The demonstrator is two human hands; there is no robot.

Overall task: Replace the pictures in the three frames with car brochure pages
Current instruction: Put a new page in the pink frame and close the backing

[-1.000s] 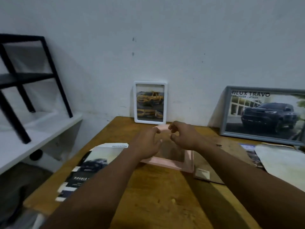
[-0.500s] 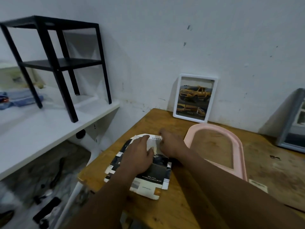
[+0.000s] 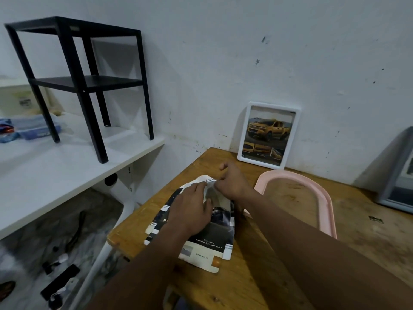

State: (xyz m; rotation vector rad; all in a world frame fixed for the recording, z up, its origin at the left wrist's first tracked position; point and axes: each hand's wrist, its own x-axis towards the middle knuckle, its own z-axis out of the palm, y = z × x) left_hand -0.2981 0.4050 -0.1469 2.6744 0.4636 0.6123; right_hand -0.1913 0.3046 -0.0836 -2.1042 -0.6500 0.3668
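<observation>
Brochure (image 3: 207, 242) under left hand (image 3: 190, 211) as before, right hand (image 3: 232, 184) higher now

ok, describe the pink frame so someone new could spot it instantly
Start at the wooden table against the white wall. The pink frame lies flat on it, right of the brochure pages and in front of the white frame leaning on the wall. It alone is arch-topped, pink and empty, bare wood showing through.

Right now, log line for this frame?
left hand presses brochure | right hand pinches its far edge | pink frame empty | white frame filled
</observation>
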